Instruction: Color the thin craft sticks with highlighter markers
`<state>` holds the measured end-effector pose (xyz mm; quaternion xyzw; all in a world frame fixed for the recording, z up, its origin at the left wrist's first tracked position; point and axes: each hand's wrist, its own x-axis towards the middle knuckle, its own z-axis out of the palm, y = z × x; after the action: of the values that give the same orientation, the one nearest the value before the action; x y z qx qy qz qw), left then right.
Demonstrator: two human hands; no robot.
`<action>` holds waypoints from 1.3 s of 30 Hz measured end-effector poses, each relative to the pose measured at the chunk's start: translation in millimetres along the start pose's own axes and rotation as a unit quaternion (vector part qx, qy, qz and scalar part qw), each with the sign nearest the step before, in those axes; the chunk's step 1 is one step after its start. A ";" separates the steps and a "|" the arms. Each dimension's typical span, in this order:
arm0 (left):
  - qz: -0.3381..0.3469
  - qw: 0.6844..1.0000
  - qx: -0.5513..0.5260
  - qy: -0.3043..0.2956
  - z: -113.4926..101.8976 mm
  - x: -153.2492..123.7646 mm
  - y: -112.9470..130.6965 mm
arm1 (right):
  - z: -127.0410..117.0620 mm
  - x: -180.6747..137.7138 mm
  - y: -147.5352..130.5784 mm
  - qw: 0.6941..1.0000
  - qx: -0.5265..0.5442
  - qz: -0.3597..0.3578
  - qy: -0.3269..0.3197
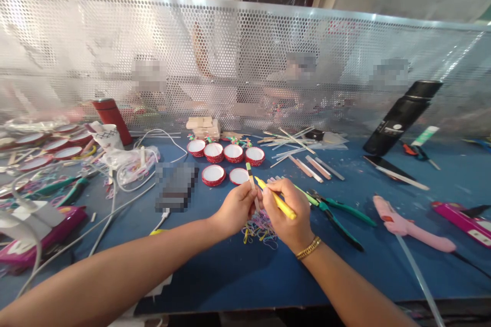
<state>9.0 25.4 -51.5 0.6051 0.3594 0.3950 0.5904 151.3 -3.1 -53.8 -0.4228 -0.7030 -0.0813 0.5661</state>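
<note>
Low over the middle of the blue table, my left hand (236, 208) pinches a thin pale wooden stick (251, 179) that points upward. The stick's top end is green, with a dark band just beneath. A yellow marker (282, 204) lies in the grip of my right hand (293, 214), its tip close to the stick; whether they touch I cannot tell. Below both hands is a tangle of coloured elastic strings (261, 230). Just beyond are small red-rimmed round dishes (214, 174) with white insides, some of them stacked.
Green-handled pliers (341, 222) and a pink glue gun (410, 225) lie to the right. A black bottle (401, 117) leans at the back right. Left are a phone (177, 187) on a cable, a red flask (113, 120) and clutter. A perforated metal screen (230, 56) stands behind.
</note>
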 end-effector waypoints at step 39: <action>-0.013 1.000 -0.014 0.019 -0.2 1.1 1.9 | -0.3 2.0 2.5 1.000 -0.015 -0.014 0.002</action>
<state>9.2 26.4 -49.5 0.5846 0.3727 0.4040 0.5967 153.2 -0.7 -52.8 -0.4213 -0.7063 -0.1007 0.5599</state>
